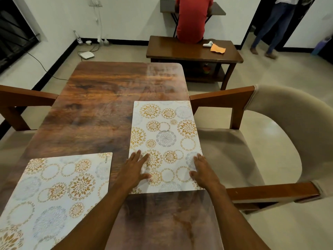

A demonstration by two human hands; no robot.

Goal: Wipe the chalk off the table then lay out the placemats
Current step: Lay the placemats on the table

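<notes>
Two white placemats with gold and grey flower circles lie on the dark wooden table [100, 98]. One placemat [165, 134] lies lengthwise along the table's right edge. My left hand [132, 171] presses flat on its near left part, fingers straight. My right hand [202, 171] lies flat on its near right corner, at the table's edge. The other placemat [54, 192] lies at the near left, partly under my left forearm. I see no chalk marks on the bare wood.
Cushioned wooden chairs stand at the right [270, 141] and left [18, 105] of the table. Beyond it is a low wooden bench table [180, 51] with an orange cloth [218, 48] and a white object. A person in red sits behind; another stands at the far right.
</notes>
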